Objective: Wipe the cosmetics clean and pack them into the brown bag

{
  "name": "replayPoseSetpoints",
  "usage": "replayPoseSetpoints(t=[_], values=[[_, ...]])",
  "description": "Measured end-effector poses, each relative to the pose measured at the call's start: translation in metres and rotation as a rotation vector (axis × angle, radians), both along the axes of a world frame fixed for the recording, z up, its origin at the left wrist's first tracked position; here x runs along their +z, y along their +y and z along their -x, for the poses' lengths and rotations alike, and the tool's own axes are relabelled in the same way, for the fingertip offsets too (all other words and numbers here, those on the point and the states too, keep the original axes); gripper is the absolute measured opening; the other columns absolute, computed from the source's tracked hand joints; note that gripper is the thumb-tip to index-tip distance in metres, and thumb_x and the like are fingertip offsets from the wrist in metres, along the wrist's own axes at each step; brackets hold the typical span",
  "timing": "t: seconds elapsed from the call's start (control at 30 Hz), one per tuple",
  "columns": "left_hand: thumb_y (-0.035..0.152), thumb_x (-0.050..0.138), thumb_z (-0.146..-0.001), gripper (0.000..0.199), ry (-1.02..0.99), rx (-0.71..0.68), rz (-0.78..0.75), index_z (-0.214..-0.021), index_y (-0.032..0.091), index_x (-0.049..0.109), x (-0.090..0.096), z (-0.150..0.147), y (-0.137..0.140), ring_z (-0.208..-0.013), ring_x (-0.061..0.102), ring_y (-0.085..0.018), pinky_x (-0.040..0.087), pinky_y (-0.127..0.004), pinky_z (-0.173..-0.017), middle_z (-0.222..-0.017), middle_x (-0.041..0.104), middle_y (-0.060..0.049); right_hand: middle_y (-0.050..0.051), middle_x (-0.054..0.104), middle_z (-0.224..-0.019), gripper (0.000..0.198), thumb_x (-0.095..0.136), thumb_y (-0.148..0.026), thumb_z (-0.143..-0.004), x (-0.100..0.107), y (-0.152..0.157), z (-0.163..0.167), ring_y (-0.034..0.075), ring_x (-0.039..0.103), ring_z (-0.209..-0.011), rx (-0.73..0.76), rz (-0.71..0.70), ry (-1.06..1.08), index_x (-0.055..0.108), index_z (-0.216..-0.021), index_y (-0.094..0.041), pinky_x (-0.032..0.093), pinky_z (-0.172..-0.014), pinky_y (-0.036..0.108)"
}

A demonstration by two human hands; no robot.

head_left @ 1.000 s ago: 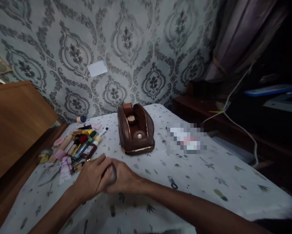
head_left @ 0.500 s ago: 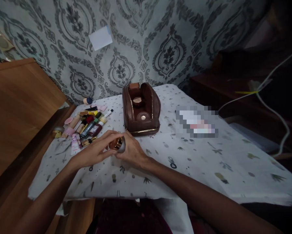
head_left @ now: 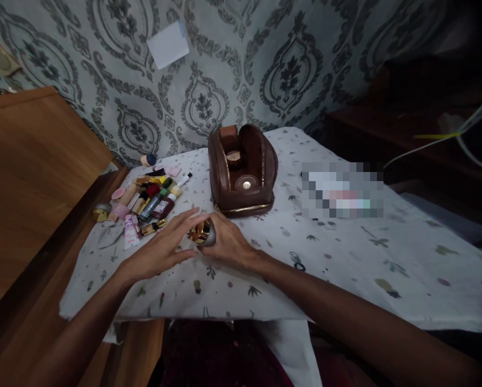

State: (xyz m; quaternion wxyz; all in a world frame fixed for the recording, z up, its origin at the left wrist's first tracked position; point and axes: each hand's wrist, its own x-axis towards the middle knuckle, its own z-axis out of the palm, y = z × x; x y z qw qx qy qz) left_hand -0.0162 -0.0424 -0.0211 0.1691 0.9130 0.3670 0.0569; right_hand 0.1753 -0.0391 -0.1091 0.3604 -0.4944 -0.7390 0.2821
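Jar [head_left: 202, 233] partly behind right fingers [head_left: 221, 226]

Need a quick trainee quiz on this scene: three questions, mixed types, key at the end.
1. Which hand is wrapped around the rounded, shiny gold-and-grey container?

2. True or false: the boxy brown leather-look bag is zipped fully shut along its top.

3. Fill in: in the picture, the cluster of small multicoloured tubes and bottles lies to the ___ of the bag.

Key:
1. The right hand. The left hand is spread open close beside the container; whether it touches is unclear.
2. False. The top gapes open, showing the inside.
3. Left.
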Motion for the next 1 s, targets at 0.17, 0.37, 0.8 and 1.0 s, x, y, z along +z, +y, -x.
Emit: replayPoseSetpoints(t=[0.17, 0.37, 0.8, 1.0], values=[[0.056, 0.055, -0.092, 0.058, 0.01, 0.271, -0.006, -0.138, 0.023, 0.043, -0.005, -0.011, -0.003, -0.086, 0.064, -0.023, 0.052, -0.038, -0.08, -0.109, 0.064, -0.008, 0.006, 0.055, -0.099, 0.034, 0.068, -0.03, -0.069, 0.001, -0.002, 0.0, 0.021, 0.057, -0.085, 0.002, -0.009, -0.037, 0.048, -0.095, -0.02, 0.046, -0.073, 0.034], [0.047, 0.051, -0.095, 0.038, -0.003, 0.101, 0.036, -0.129, 0.029, 0.054, 0.004, -0.017, 0.0, -0.091, 0.063, -0.021, 0.052, -0.032, -0.08, -0.109, 0.06, -0.005, 0.0, 0.056, -0.083, 0.037, 0.072, -0.03, -0.061, 0.005, -0.007, -0.003, 0.016, 0.054, -0.07, 0.07, 0.092, 0.142, 0.048, -0.086, -0.021, 0.043, -0.061, 0.029], [0.053, 0.057, -0.09, 0.071, -0.439, 0.187, 0.231, -0.151, 0.031, 0.029, -0.016, -0.006, 0.007, -0.115, 0.058, -0.029, 0.055, -0.037, -0.087, -0.15, 0.042, -0.012, 0.0, 0.063, -0.09, 0.043, 0.079, -0.027, -0.06, 0.04, -0.006, -0.017, 0.017, 0.06, -0.083, 0.173, 0.113, 0.626, 0.055, -0.095, -0.019, 0.051, -0.075, 0.03], [0.049, 0.049, -0.094, 0.053, -0.358, 0.219, 0.294, -0.141, 0.026, 0.042, -0.04, 0.003, 0.027, -0.099, 0.062, -0.022, 0.052, -0.031, -0.075, -0.121, 0.06, -0.011, 0.004, 0.068, -0.11, 0.06, 0.084, -0.03, -0.06, 0.112, 0.023, -0.054, 0.02, 0.066, -0.1, -0.019, -0.001, 0.675, 0.057, -0.112, -0.021, 0.052, -0.09, 0.036]])
